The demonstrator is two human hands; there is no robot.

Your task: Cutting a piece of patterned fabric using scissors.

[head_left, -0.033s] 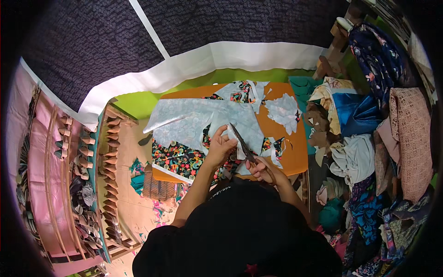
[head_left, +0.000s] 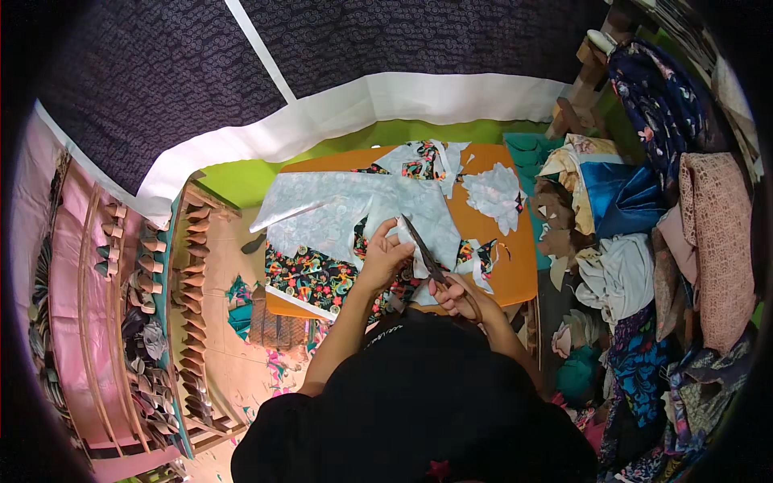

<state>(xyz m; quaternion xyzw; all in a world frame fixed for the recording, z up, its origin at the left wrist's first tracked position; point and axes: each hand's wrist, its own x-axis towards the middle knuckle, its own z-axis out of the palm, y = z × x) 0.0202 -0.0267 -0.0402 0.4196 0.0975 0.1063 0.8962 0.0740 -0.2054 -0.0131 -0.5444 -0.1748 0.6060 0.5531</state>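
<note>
Two bare hands are positioned over the near half of the orange counter. The right hand grasps the handles of the dark scissors; this grip is closed around them. The scissors point up and to the left, with their tips just beside the fingertips of the left hand. The left grip appears to pinch a pale fabric piece, located between the left hand and the blades. Whether the blades are parted cannot be determined at this scale.

Comparison of the two views shows no discernible change: both hands, the scissors and the fabrics keep the same positions. Accordingly, the cutting stage is judged to be unchanged, with tool and fabric held together and no further separation visible.

A large pale fabric panel covers the left and centre of the counter, overlapping a black floral fabric at the near left. A floral scrap lies at the far edge. A ragged pale scrap lies at the far right, apart from the panel.
</note>
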